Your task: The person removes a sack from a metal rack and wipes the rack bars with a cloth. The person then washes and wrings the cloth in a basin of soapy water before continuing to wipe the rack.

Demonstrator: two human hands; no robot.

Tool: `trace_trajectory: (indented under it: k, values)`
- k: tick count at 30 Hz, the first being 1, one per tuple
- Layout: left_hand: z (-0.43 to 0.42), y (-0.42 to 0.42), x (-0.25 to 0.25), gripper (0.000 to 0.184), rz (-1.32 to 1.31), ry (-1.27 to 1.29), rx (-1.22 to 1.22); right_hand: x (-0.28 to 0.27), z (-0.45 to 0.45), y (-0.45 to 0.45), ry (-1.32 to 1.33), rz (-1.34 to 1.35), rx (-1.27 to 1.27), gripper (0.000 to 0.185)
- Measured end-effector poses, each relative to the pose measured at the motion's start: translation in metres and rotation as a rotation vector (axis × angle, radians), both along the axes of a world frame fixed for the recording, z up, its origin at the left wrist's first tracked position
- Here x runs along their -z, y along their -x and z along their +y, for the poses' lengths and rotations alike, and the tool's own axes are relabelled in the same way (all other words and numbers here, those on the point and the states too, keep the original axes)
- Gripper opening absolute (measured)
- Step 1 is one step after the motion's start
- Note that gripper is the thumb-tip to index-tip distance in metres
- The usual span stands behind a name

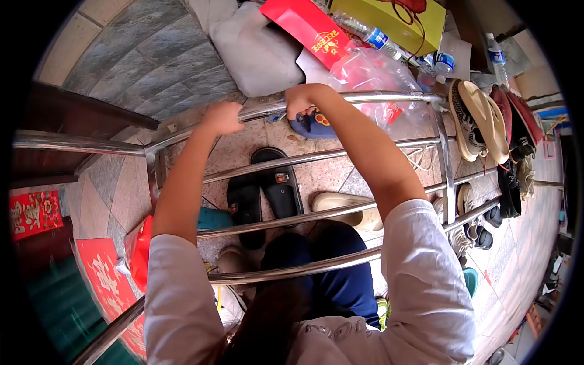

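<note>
A metal rack (316, 159) of shiny horizontal bars spans the view in front of me. My left hand (222, 117) is closed at its far top bar, left of centre. Farther right, my right hand (304, 98) is wrapped round the same bar, its fingers curled down. Just below my right hand is a dark blue shoe or slipper (316, 126) with a yellow and red pattern. Black slippers (277, 182) show through the bars below my hands. Beige shoes (347, 207) lie to their right, partly behind my right arm.
Several shoes (480, 118) sit on the rack's right part. Beyond the rack lie a red box (304, 30), a yellow-green box (420, 18), plastic bottles (377, 38) and a clear plastic bag (371, 76). A red bag (140, 252) stands at the left.
</note>
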State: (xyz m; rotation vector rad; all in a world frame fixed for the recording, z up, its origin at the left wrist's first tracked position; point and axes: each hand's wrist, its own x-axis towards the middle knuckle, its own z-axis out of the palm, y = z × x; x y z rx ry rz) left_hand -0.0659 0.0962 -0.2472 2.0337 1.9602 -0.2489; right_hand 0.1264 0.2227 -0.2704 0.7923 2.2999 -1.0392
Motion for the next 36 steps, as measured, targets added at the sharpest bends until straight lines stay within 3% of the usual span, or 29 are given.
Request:
trace_trajectory:
  k: [3,6,8,9,12,14,16,19,21,23,27,30,32,36]
  values:
    - [0.001,-0.007,0.012,0.039,0.016,-0.075,-0.004,-0.015,-0.025,0.034,-0.07,0.044,-0.043,0.016]
    - [-0.017,-0.012,0.025,0.035,0.04,-0.378,-0.043,-0.003,-0.063,0.025,-0.77,0.42,-0.009,0.014]
    - [-0.03,-0.006,0.047,0.036,0.115,-0.628,-0.005,0.035,-0.062,0.007,-1.183,0.788,0.025,0.022]
    - [-0.028,0.001,0.053,0.036,0.155,-0.759,0.015,0.032,-0.053,-0.007,-1.196,0.727,0.009,0.023]
    - [-0.039,0.016,0.042,0.04,0.131,-0.64,-0.062,0.018,-0.038,-0.05,-1.022,0.554,-0.003,0.027]
    - [-0.052,0.032,0.019,0.047,0.157,-0.425,-0.162,-0.036,-0.03,-0.057,-0.731,0.083,-0.008,0.05]
    - [-0.061,0.062,0.007,0.054,0.181,-0.3,-0.165,-0.034,-0.006,-0.053,-0.542,0.004,-0.09,0.06]
    - [-0.064,0.086,0.014,0.056,0.135,-0.262,-0.168,-0.033,-0.014,-0.022,-0.363,-0.048,0.12,0.061]
    - [-0.06,0.083,0.019,0.052,0.045,-0.31,-0.277,-0.02,-0.054,0.014,-0.592,0.207,0.116,0.058]
    - [-0.063,0.079,0.022,0.048,0.014,-0.343,-0.353,0.006,-0.095,0.058,-0.823,0.496,0.173,0.042]
    - [-0.065,0.083,0.021,0.046,0.045,-0.432,-0.457,0.011,-0.103,0.082,-0.777,0.581,0.075,0.039]
    - [-0.069,0.087,0.025,0.044,0.031,-0.464,-0.503,-0.003,-0.081,0.043,-0.713,0.472,0.006,0.041]
    - [-0.073,0.096,0.024,0.044,0.036,-0.463,-0.514,-0.004,-0.062,-0.008,-0.82,0.433,0.118,0.035]
    - [-0.075,0.099,0.026,0.039,0.092,-0.475,-0.496,0.01,-0.022,-0.128,-1.044,0.599,0.192,0.03]
